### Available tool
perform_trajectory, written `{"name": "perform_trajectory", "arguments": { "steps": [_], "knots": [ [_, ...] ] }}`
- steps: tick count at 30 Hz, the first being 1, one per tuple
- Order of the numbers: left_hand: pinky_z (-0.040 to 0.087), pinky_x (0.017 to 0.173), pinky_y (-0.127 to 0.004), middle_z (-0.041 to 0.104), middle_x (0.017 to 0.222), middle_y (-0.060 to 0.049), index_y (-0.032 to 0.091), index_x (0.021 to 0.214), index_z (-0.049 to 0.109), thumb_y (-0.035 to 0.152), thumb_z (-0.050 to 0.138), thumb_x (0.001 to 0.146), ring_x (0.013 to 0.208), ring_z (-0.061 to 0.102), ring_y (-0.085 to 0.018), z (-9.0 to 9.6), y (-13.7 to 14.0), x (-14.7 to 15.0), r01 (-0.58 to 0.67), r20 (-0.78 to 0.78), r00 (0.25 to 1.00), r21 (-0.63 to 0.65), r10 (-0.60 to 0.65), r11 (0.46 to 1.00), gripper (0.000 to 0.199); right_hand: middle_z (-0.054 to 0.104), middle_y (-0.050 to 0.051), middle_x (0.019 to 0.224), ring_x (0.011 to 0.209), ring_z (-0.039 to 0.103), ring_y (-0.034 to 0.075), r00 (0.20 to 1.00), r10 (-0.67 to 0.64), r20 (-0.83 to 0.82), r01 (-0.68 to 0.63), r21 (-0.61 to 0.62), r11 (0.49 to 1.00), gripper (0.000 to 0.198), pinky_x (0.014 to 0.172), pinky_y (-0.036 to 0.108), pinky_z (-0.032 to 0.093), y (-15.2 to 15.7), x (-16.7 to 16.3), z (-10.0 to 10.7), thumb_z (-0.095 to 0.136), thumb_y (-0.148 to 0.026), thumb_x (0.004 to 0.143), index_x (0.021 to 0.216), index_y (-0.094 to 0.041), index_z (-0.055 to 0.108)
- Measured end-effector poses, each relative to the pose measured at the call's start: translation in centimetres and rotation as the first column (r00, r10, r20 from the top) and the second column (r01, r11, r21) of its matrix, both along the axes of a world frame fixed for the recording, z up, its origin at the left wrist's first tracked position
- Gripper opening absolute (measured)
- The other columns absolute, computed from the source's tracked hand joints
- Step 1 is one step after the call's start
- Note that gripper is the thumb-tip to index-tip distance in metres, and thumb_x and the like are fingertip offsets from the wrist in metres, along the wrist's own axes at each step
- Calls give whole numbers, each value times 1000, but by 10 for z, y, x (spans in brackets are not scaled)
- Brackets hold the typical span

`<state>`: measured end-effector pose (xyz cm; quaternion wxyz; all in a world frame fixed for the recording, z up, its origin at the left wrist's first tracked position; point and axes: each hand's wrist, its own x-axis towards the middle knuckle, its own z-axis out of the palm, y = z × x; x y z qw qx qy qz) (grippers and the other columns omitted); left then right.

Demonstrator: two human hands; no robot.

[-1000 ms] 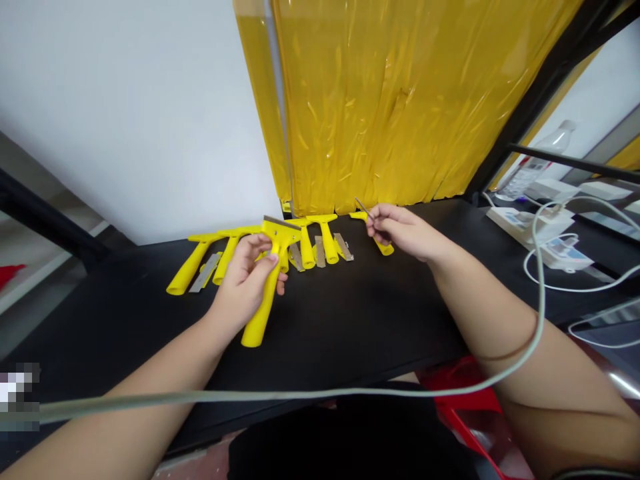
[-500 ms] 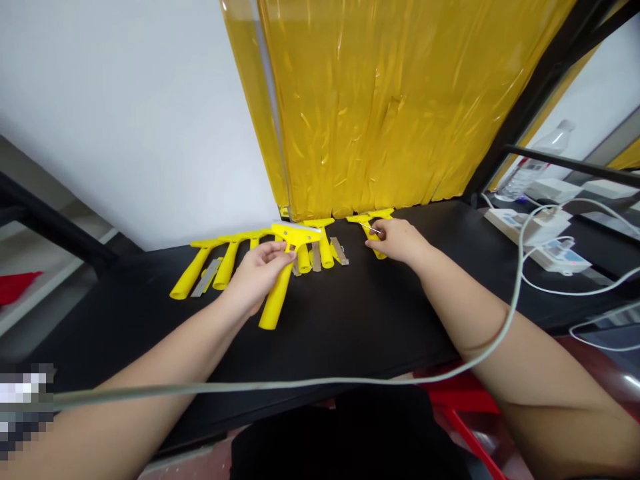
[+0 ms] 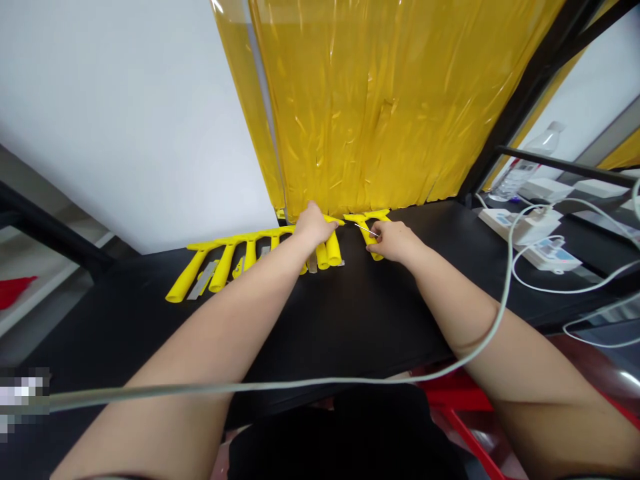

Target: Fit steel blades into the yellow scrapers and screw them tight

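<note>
My left hand (image 3: 314,225) is closed on the head of a yellow T-shaped scraper (image 3: 333,251) at the right end of a row; its fingertips are mostly hidden. More yellow scrapers (image 3: 225,267) stretch to the left, with their tubular handles toward me. Flat grey metal strips (image 3: 203,280) lie between the handles. My right hand (image 3: 395,240) pinches a thin metal rod (image 3: 366,230), probably a screwdriver shaft, pointing left; any handle is inside the fingers. Under and beside that hand lie two more yellow scrapers, one handle (image 3: 368,235) showing below the rod.
A white cable (image 3: 320,382) crosses in front of both forearms and loops up at the right. White power strips (image 3: 530,240) and a clear plastic bottle (image 3: 530,160) are on the right. A yellow plastic curtain (image 3: 380,113) hangs behind the black tabletop (image 3: 350,320).
My left hand has moved right and away from me, bringing the lifted scraper down to the row's right end. My right hand has stayed nearly in place with the rod.
</note>
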<state>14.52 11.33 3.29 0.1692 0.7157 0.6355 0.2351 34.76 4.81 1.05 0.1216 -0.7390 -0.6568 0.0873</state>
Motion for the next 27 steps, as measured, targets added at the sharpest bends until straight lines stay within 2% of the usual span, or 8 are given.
{"name": "perform_trajectory", "arguments": {
  "steps": [2, 5, 7, 15, 21, 24, 27],
  "knots": [
    [52, 98, -40, 71, 134, -20, 17, 142, 56, 35, 81, 87, 121, 69, -33, -5, 6, 12, 26, -35, 999, 12, -25, 1000, 63, 77, 10, 109, 100, 72, 29, 1000, 1, -4, -1, -3, 1000, 28, 83, 36, 53, -1, 0, 1, 81, -34, 82, 106, -23, 73],
    [51, 98, -37, 77, 123, -16, 19, 120, 72, 32, 77, 90, 118, 70, -30, -11, 16, 27, 75, -94, 993, -2, -74, 997, 33, 76, 10, 107, 98, 72, 28, 1000, 7, 0, -7, -3, 1000, 27, 82, 35, 53, -2, -1, 2, 80, -34, 82, 106, -23, 73],
    [52, 97, -34, 79, 118, -15, 17, 110, 77, 32, 74, 92, 114, 72, -28, -14, 22, 35, 100, -127, 987, -17, -101, 995, 23, 76, 9, 106, 97, 72, 27, 1000, 4, 3, -4, -3, 1000, 27, 81, 35, 52, -2, -1, 2, 81, -34, 82, 106, -24, 73],
    [53, 100, -34, 80, 114, -15, 16, 109, 81, 34, 73, 92, 113, 72, -27, -21, 33, 51, 180, -243, 952, -51, -187, 982, 26, 77, 9, 104, 99, 72, 29, 1000, 6, 9, -6, 2, 1000, 28, 83, 36, 53, -1, -1, 2, 82, -33, 80, 105, -24, 74],
    [54, 101, -37, 79, 115, -17, 15, 112, 81, 31, 70, 93, 111, 72, -29, -23, 33, 45, 204, -294, 934, -22, -201, 979, 27, 77, 10, 104, 99, 72, 28, 1000, 5, 6, -5, 14, 1000, 30, 81, 35, 53, 0, 0, 1, 84, -35, 78, 104, -22, 75],
    [55, 100, -36, 80, 114, -16, 16, 110, 82, 32, 65, 96, 109, 73, -28, -24, 32, 41, 237, -306, 924, -12, -229, 971, 28, 77, 9, 103, 96, 72, 27, 1000, 7, -18, -6, 23, 1000, 29, 80, 34, 52, 0, 1, 0, 84, -36, 78, 102, -23, 75],
    [54, 102, -34, 80, 116, -14, 18, 114, 82, 25, 58, 98, 111, 73, -26, -23, 29, 34, 289, -306, 912, 3, -274, 957, 30, 78, 8, 102, 92, 71, 25, 999, 15, -33, -14, 32, 999, 25, 79, 34, 52, 1, 2, -1, 83, -35, 80, 100, -23, 76]
  ]
}}
